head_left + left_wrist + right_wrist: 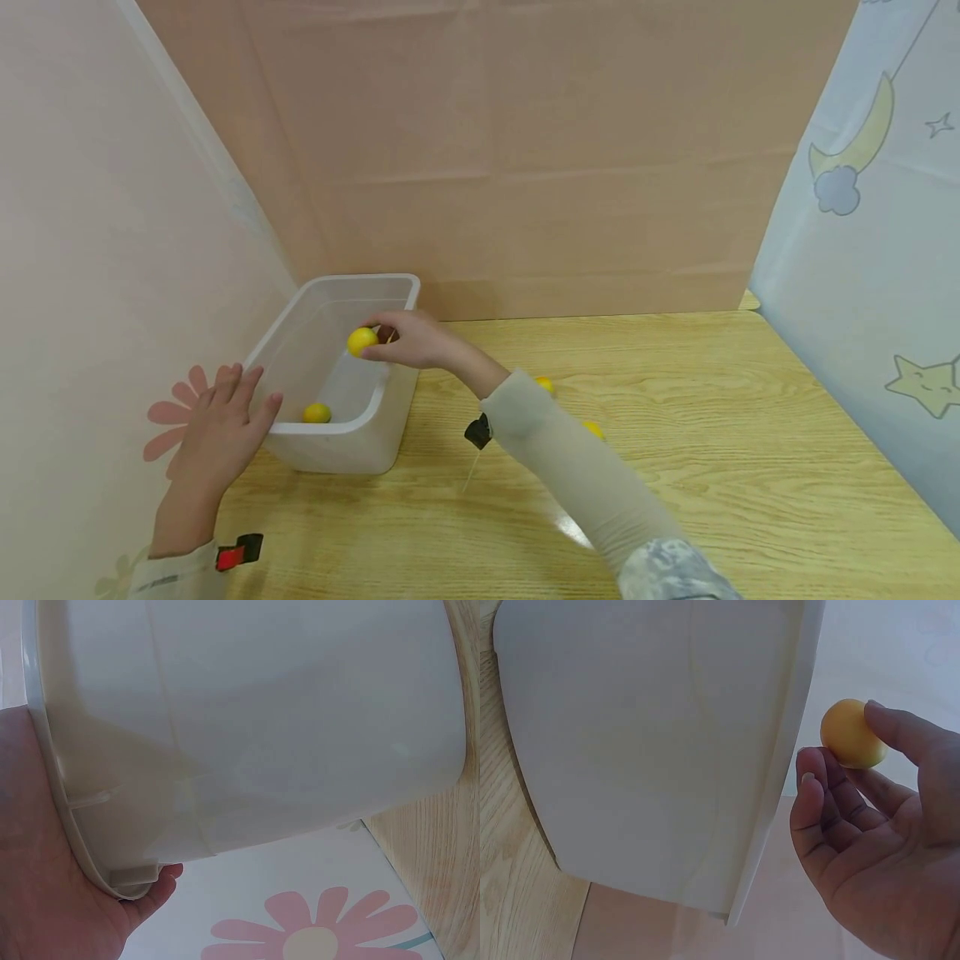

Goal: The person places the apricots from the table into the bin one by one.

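Right hand [414, 338] pinching yellow fruit-like ball [362, 342] over white rectangular plastic bin [337, 454], far-left corner of wood-grain bench [720, 450]; left hand [221, 433] resting, fingers extended, on bin's near-left corner. Grip slipping early could be bouncing ball off bin's edge.

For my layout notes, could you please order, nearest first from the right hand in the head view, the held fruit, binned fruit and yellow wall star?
1. Held fruit: in right hand.
2. Binned fruit: inside bin.
3. Yellow wall star: far right.
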Action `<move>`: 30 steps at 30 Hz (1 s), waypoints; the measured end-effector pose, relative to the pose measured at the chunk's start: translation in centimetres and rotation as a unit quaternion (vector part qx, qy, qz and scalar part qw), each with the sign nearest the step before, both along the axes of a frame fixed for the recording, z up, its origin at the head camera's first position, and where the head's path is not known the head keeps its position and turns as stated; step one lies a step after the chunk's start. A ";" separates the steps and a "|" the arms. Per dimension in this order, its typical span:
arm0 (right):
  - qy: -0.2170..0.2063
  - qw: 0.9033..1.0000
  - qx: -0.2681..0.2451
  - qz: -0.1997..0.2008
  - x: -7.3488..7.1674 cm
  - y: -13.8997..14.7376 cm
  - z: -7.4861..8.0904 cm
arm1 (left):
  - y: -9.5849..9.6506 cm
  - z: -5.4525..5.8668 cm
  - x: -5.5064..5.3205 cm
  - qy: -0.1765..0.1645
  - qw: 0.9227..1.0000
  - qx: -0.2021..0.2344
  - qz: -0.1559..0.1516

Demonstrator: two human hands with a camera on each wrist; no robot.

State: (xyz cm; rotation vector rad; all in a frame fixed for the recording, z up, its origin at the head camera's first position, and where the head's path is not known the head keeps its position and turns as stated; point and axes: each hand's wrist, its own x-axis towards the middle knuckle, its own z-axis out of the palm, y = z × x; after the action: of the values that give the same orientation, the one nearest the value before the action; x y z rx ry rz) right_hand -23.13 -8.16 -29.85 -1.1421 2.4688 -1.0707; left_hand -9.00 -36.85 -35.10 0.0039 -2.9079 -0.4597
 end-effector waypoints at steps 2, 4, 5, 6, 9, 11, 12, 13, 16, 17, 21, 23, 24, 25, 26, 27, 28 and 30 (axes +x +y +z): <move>0.000 1.000 0.001 -0.002 0.0 -0.2 0.1 | 0.0 0.0 0.0 0.001 1.000 0.000 0.000; -0.002 1.000 0.002 -0.005 0.0 -0.4 0.1 | 0.0 0.1 0.0 0.002 1.000 0.000 -0.001; -0.001 1.000 0.002 -0.008 0.0 -0.5 0.2 | 0.0 0.1 0.0 0.003 1.000 0.000 -0.001; 0.000 1.000 0.001 -0.009 0.0 -0.5 0.2 | 0.0 0.1 0.0 0.004 1.000 0.000 -0.002; -0.001 1.000 0.001 -0.010 0.0 -0.7 0.2 | -0.1 0.0 -0.1 0.006 1.000 0.001 -0.005; -0.005 1.000 0.001 -0.009 0.0 -0.9 0.2 | -0.1 0.0 -0.2 0.007 1.000 0.000 -0.005; -0.006 1.000 0.002 -0.008 0.0 -0.9 0.2 | -0.2 -0.1 -0.2 0.007 1.000 -0.001 -0.005; -0.008 1.000 0.004 -0.007 -0.1 -1.0 0.2 | -0.2 -0.1 -0.3 0.008 1.000 -0.002 -0.006; -0.008 1.000 0.008 -0.004 -0.1 -1.1 0.1 | -0.2 -0.2 -0.4 0.008 1.000 -0.001 -0.008; -0.006 1.000 0.010 -0.004 -0.1 -1.1 0.1 | -0.2 -0.2 -0.4 0.008 1.000 -0.001 -0.009; -0.003 1.000 0.011 -0.003 -0.2 -1.0 0.1 | -0.3 -0.2 -0.4 0.007 1.000 0.000 -0.011; 0.001 1.000 0.009 -0.003 -0.2 -0.8 0.1 | -0.4 -0.1 -0.4 0.007 1.000 -0.002 -0.010; 0.004 1.000 0.008 -0.002 -0.3 -0.7 0.1 | -0.4 -0.1 -0.4 0.006 1.000 -0.003 -0.009; 0.009 1.000 0.008 -0.001 -0.3 -0.6 0.2 | -0.4 -0.1 -0.4 0.007 1.000 -0.005 -0.009; 0.014 1.000 0.007 0.000 -0.3 -0.5 0.2 | -0.3 -0.1 -0.4 0.006 1.000 -0.006 -0.007; 0.017 1.000 0.005 0.000 -0.3 -0.3 0.3 | -0.3 -0.1 -0.4 0.006 1.000 -0.007 -0.006; 0.018 1.000 0.003 0.001 -0.3 -0.1 0.4 | -0.3 -0.1 -0.4 0.006 1.000 -0.007 -0.005; 0.017 1.000 -0.002 0.002 -0.4 0.4 0.5 | -0.3 0.0 -0.4 0.008 1.000 -0.008 -0.004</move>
State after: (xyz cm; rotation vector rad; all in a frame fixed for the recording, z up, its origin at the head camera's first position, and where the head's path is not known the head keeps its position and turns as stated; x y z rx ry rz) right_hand -23.51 -7.79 -29.39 -1.1760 2.4899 -1.0639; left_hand -9.40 -37.10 -35.14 -0.0144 -2.8975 -0.4373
